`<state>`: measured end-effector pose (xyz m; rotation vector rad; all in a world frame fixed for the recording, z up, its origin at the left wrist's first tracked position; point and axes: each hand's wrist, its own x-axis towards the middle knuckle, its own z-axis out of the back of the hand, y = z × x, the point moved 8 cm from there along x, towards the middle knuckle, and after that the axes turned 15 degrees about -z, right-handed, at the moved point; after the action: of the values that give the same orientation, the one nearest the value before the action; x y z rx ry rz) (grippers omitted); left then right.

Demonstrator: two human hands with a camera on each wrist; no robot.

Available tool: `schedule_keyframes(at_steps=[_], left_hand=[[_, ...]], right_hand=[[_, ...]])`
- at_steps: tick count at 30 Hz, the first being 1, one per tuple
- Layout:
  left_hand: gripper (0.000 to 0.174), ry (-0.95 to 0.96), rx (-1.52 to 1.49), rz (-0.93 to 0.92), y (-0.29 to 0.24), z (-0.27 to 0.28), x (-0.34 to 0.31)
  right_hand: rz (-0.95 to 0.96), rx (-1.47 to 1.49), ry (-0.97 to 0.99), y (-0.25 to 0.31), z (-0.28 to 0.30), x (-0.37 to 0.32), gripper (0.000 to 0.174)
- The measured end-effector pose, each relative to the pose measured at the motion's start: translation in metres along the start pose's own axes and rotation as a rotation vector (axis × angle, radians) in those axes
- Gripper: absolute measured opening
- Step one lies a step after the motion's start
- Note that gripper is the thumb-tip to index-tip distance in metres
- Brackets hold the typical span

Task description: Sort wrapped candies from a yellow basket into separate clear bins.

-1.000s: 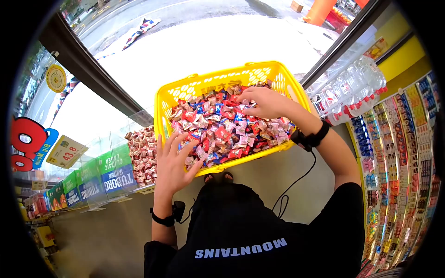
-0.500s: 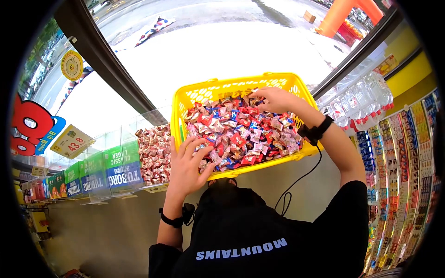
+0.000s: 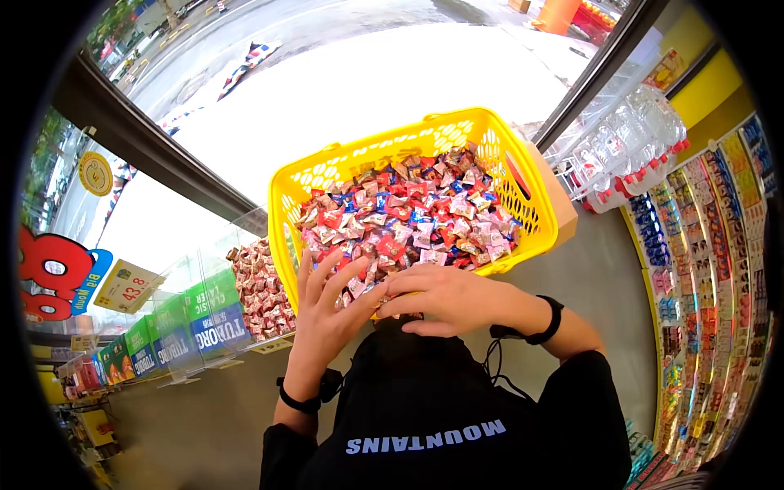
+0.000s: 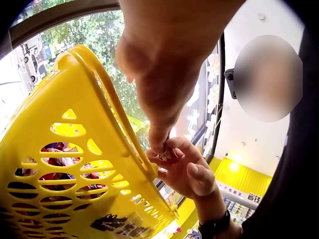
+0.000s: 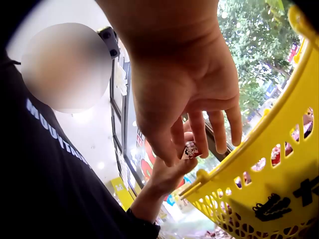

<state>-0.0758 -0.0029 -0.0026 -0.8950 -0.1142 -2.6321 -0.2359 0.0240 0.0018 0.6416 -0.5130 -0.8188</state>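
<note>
A yellow plastic basket [image 3: 539, 237], its walls pierced with holes, holds a heap of small wrapped candies [image 3: 408, 212] in red, pink, blue and brown. Over its near left corner, my left hand [image 3: 327, 302] pinches one wrapped candy [image 5: 191, 149] between thumb and finger. My right hand [image 3: 457, 300] has come to the left fingertips outside the near rim. In the right wrist view its long fingers hang nearly straight beside that candy. From the left wrist view the right hand [image 4: 192, 172] shows its thumb apart from the candy [image 4: 166, 156]. In the head view the hands cover it.
Under the basket's right end shows a cardboard box [image 3: 562, 204]. More brown-wrapped candies [image 3: 261, 286] lie left of the basket, beside green and blue beer cartons [image 3: 216, 314]. Large water bottles [image 3: 629, 147] and shelves of packets [image 3: 702, 278] stand on the right.
My right hand has left the far right part of the candy heap and moved toward me, down to the left fingertips. The left hand stays near the basket's left corner. The head view has shifted slightly.
</note>
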Motion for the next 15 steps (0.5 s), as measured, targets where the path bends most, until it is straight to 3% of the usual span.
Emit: schedule_keyframes(at_steps=[7,15], left_hand=[[0.029,0.030,0.028,-0.038,-0.018,-0.003,0.003],[0.019,0.063,0.065,0.029,-0.024,-0.002,-0.005]], right_hand=[[-0.014,0.077,-0.079,-0.015,-0.014,-0.013,0.032],[-0.002,-0.056,-0.461,-0.014,-0.014,-0.013,0.026]])
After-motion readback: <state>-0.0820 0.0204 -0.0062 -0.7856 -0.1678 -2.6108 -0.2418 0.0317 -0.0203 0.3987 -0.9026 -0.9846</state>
